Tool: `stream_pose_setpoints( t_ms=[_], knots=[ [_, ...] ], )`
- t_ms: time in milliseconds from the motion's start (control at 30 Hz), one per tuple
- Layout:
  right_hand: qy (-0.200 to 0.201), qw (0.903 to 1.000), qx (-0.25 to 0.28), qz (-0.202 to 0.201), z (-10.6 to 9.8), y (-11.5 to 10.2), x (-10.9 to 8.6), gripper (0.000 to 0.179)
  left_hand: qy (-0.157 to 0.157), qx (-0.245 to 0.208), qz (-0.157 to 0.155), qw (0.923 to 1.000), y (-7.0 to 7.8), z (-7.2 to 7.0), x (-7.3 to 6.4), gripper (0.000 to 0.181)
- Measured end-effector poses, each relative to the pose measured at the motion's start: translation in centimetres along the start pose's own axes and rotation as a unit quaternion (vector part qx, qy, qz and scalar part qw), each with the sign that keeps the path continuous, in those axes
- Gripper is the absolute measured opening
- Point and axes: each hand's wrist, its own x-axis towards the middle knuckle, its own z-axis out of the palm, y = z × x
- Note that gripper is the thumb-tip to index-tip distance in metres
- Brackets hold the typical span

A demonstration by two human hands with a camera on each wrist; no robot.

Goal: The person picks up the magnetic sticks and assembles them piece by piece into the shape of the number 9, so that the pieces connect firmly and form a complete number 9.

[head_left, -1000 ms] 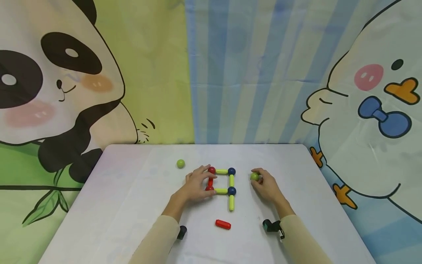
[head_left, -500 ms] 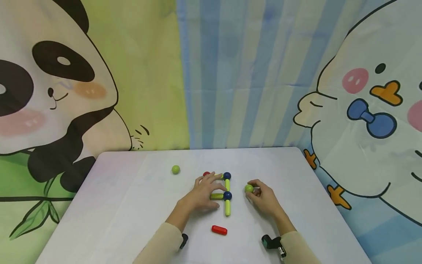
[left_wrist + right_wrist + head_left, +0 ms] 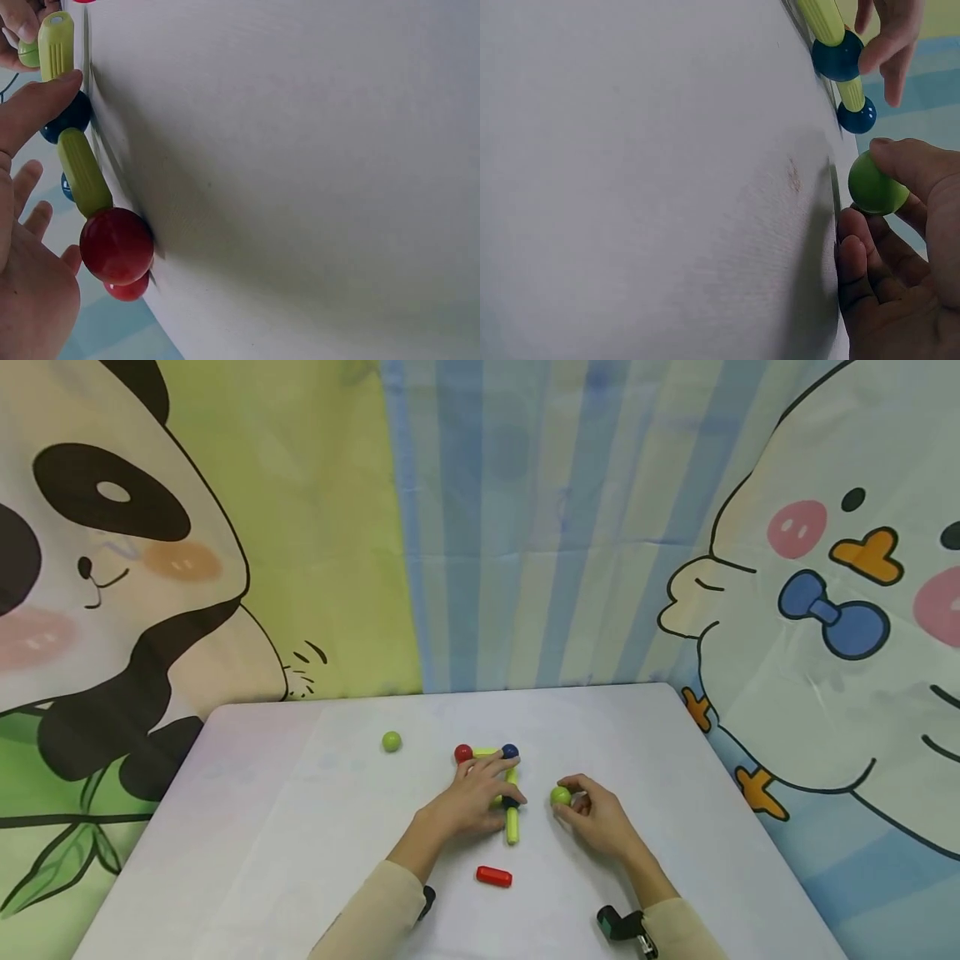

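Note:
A flat frame of yellow-green rods and balls lies on the white table. Its far side runs from a red ball (image 3: pixel 463 753) along a rod to a blue ball (image 3: pixel 510 751). My left hand (image 3: pixel 468 797) is over it, thumb and index finger around the nearer blue ball (image 3: pixel 69 118), the other fingers spread. A yellow-green rod (image 3: pixel 512 828) sticks out from that ball toward me. My right hand (image 3: pixel 600 818) pinches a green ball (image 3: pixel 876 184) between thumb and fingers, just right of the frame. The left hand hides the frame's near left corner in the head view.
A loose red rod (image 3: pixel 494 877) lies nearer me, below the frame. Another green ball (image 3: pixel 392 742) sits at the back left of the table (image 3: pixel 285 827). Behind the table hangs a cartoon curtain (image 3: pixel 525 527).
My left hand has shifted right, from the frame's red left side to the nearer blue ball. The right hand, holding the green ball, has come closer to the frame. The head view has turned slightly.

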Motion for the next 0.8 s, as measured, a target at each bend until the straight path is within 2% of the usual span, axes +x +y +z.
stream_pose_setpoints(
  t_ms=[200, 367, 800],
  knots=[
    [-0.008, 1.0, 0.004, 0.003, 0.3, -0.1, -0.8, 0.036, -0.012, 0.01, 0.014, 0.9998, 0.2, 0.2, 0.5, 0.029],
    [-0.014, 0.9998, 0.014, 0.006, 0.6, -0.3, -1.4, 0.036, -0.025, 0.012, 0.004, 0.9996, 0.2, 0.3, 0.7, 0.026],
    [-0.036, 0.9993, 0.01, 0.003, 0.7, -1.0, -2.6, 0.033, -0.017, -0.034, -0.016, 0.9991, 0.0, 0.7, 1.4, 0.021]
  ],
)
